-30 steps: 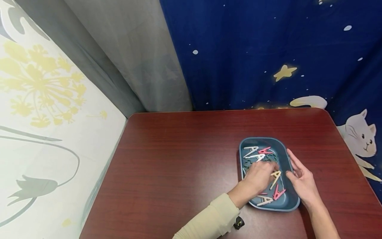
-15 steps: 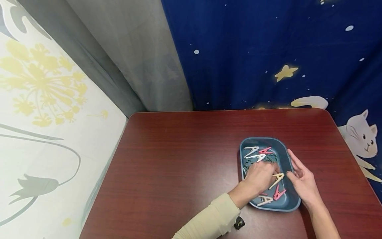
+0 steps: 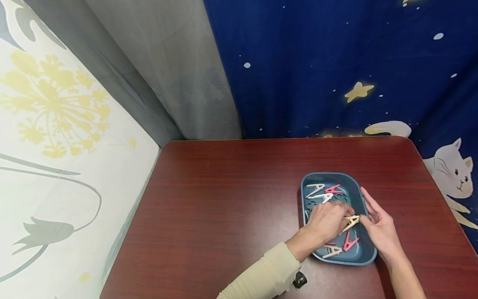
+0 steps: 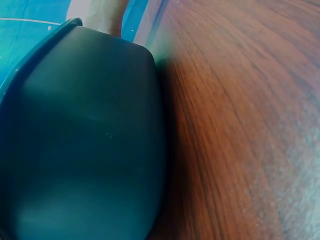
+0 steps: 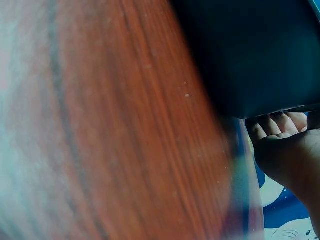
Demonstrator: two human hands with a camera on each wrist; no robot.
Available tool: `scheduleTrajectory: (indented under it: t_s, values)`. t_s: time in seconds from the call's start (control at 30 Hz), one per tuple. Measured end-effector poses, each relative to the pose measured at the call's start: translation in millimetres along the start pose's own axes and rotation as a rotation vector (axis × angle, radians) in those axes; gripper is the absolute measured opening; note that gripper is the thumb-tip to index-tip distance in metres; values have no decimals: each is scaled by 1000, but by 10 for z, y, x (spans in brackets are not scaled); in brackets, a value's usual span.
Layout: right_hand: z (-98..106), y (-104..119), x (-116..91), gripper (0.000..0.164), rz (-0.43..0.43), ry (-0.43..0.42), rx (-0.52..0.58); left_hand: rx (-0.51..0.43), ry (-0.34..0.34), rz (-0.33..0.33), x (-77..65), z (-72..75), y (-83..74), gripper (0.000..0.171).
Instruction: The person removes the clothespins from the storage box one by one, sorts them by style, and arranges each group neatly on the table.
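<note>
A blue plastic bin point(image 3: 339, 263) holds several plastic clothespins. My left hand point(image 3: 328, 218) reaches inside, its fingers curled at a yellow clothespin point(image 3: 351, 223), which it appears to pinch; its fingertips are partly hidden. On the bin's right side, my right hand point(image 3: 379, 228) holds the wall, fingers outside and thumb over the rim, close to the yellow clothespin's end. White clothespins point(image 3: 315, 189) and a pink clothespin point(image 3: 333, 189) lie at the far end. Nearer lie another pink clothespin point(image 3: 349, 241) and a whitish clothespin point(image 3: 332, 251). The left wrist view shows mostly bin wall point(image 4: 95, 135).
The bin stands toward the right of a reddish-brown wooden table point(image 3: 224, 199). Dark green pieces point(image 3: 310, 204) lie in it, partly covered by my left hand. Behind the table hang a grey curtain point(image 3: 157, 74) and a starry blue curtain point(image 3: 298, 74).
The yellow clothespin has turned and shifted right, toward my right thumb and the bin's right wall. Both hands stay nearly in place.
</note>
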State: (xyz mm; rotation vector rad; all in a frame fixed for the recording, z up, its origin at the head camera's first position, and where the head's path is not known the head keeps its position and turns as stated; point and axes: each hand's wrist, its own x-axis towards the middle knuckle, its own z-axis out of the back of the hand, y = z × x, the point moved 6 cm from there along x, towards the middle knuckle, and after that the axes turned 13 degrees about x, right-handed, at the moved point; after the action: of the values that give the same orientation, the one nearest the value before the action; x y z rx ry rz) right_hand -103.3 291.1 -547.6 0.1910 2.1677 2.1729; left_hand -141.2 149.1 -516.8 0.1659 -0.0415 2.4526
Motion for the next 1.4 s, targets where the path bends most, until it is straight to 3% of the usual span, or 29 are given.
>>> scheduleTrajectory:
  t_s: [0.17, 0.9, 1.07, 1.4]
  values:
    - [4, -2, -1, 79, -12, -4, -74, -31, 2, -22, -2, -7, -11, 21]
    - [0, -17, 3, 73, -48, 2, -76, -234, -15, 11, 26, 59, 63, 27]
    - [-1, -4, 5, 74, -44, -1, -84, -263, -72, 26, 15, 101, 93, 27]
    - [4, -5, 10, 76, -47, -17, -111, -372, -262, 79, -50, 221, 181, 26]
